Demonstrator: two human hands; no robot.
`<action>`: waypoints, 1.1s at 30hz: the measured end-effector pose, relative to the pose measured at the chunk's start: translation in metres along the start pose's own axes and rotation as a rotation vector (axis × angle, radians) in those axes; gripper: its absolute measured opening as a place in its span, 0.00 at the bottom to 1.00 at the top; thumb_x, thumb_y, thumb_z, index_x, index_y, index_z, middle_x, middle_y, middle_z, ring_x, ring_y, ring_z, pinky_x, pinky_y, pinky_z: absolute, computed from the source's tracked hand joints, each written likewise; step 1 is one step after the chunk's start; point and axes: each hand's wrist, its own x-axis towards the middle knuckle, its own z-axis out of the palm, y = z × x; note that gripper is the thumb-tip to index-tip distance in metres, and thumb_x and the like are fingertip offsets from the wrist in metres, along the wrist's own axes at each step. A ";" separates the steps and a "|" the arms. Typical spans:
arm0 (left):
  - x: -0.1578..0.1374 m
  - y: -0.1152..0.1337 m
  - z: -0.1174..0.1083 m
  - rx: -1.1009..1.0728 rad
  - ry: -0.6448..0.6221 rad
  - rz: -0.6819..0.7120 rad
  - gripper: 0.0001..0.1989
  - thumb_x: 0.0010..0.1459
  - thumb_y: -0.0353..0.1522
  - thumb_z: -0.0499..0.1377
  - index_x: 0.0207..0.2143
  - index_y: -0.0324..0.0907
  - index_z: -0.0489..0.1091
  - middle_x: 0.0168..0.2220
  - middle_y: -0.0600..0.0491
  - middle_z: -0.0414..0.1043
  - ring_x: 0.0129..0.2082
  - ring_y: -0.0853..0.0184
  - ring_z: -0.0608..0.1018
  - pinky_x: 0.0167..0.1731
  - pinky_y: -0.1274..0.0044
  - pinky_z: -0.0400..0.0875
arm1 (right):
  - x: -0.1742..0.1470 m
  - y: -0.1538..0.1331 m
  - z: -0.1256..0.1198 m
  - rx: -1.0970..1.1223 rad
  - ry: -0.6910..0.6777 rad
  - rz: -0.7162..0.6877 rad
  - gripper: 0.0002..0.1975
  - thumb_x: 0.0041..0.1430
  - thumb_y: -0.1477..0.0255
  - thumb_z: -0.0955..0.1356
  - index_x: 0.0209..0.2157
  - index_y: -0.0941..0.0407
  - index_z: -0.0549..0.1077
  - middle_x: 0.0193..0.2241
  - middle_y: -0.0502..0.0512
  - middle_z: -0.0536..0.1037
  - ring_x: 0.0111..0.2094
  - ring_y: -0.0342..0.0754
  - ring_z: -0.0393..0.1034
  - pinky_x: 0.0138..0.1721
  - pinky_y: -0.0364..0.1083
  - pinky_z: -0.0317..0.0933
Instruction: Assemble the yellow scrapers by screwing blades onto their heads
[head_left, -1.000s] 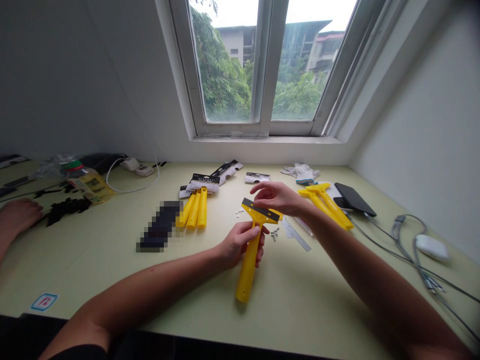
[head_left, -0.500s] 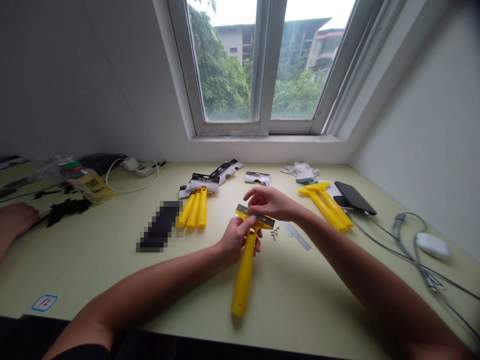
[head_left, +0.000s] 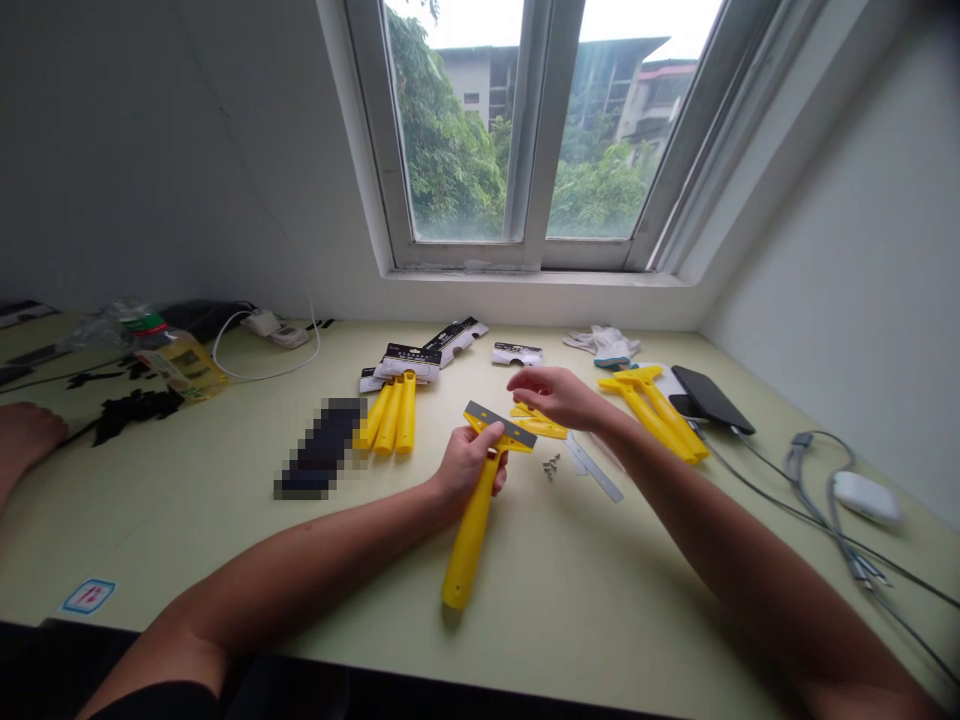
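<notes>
My left hand (head_left: 463,468) is closed around the neck of a yellow scraper (head_left: 474,530), its handle slanting down toward the desk's front edge. A flat grey blade (head_left: 480,412) lies across the scraper's head, with my left thumb pressing on it. To the right, my right hand (head_left: 553,394) hovers with curved fingers somewhat apart and nothing visible in them. Below it lie yellow plastic pieces (head_left: 544,426), partly covered by that hand. Several small screws (head_left: 551,466) sit beside loose metal blades (head_left: 596,470).
Three yellow handles (head_left: 390,415) with black-and-white cards (head_left: 409,362) lie left of centre. More yellow scrapers (head_left: 660,415), a phone (head_left: 711,398), cables (head_left: 821,500) and a white case (head_left: 866,495) are at right. A bottle (head_left: 176,360) and another person's hand (head_left: 30,435) are at left.
My right hand has come off the blade and shifted slightly right and up. The scraper in my left hand has moved left, uncovering the yellow plastic pieces.
</notes>
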 end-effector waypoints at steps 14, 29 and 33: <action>0.017 0.006 -0.017 -0.017 0.107 0.008 0.17 0.51 0.44 0.60 0.26 0.39 0.62 0.18 0.57 0.63 0.11 0.73 0.66 0.09 0.81 0.57 | 0.002 0.055 -0.004 -0.528 -0.116 0.157 0.10 0.54 0.70 0.65 0.35 0.55 0.77 0.37 0.58 0.79 0.39 0.52 0.72 0.39 0.46 0.62; 0.015 0.006 -0.017 -0.017 0.110 -0.004 0.17 0.50 0.44 0.61 0.27 0.39 0.63 0.18 0.58 0.64 0.11 0.74 0.66 0.10 0.81 0.57 | -0.004 0.017 -0.033 -0.454 -0.030 0.062 0.12 0.58 0.67 0.63 0.35 0.56 0.76 0.33 0.56 0.78 0.33 0.48 0.70 0.33 0.44 0.59; 0.015 0.007 -0.016 -0.014 0.112 -0.011 0.16 0.51 0.43 0.60 0.28 0.39 0.63 0.18 0.58 0.64 0.11 0.74 0.66 0.10 0.81 0.57 | -0.010 -0.015 -0.022 -0.330 0.124 -0.088 0.09 0.59 0.66 0.64 0.33 0.55 0.72 0.30 0.54 0.75 0.30 0.45 0.68 0.32 0.43 0.59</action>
